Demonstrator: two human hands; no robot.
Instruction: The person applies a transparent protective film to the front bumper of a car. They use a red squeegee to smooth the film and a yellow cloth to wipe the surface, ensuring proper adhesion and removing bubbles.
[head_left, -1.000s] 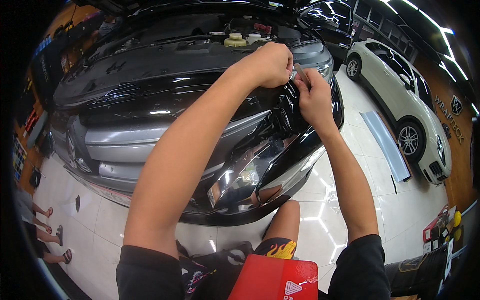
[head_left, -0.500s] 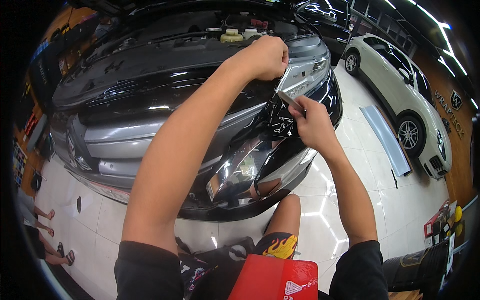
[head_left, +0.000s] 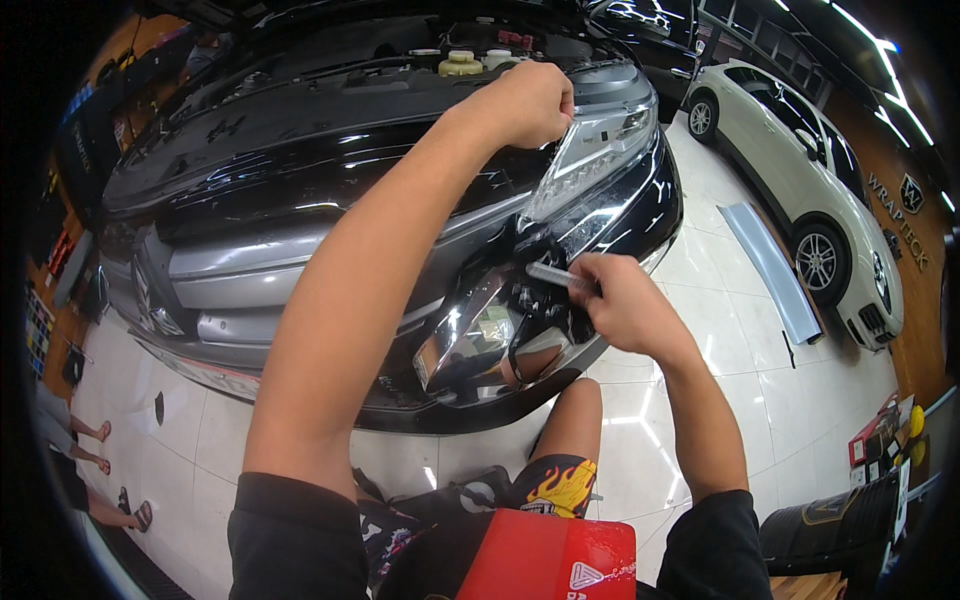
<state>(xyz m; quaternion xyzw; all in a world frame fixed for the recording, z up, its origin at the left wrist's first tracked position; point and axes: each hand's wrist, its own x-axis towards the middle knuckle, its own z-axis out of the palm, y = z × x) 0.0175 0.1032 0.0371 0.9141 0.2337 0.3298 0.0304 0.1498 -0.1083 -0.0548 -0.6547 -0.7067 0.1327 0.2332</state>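
Note:
My left hand (head_left: 537, 103) is closed at the upper inner corner of the clear headlight (head_left: 590, 160), fingers curled down; what they hold, if anything, is hidden. Lower down, my right hand (head_left: 632, 305) grips a slim silver-grey cutter knife (head_left: 556, 275), which points left across the black bumper. Whether its blade is out is too small to tell. Dark glossy wrinkled film (head_left: 538, 250) shows beside the knife, under the headlight's lower tip. Below it sits the chrome trim (head_left: 470, 335) of the black car's front corner.
The engine bay lies exposed, with a yellowish reservoir cap (head_left: 460, 64). To the right, a white car (head_left: 790, 150) is parked beside a long silver-blue panel (head_left: 768, 270) on the tiled floor. A red box-like object (head_left: 545, 555) is at my lap; another person's feet (head_left: 140, 515) show at left.
My right hand has moved down with the knife, away from the headlight's edge. The wrinkled film has shifted lower, and the headlight's lower tip now shows. My left hand has risen slightly.

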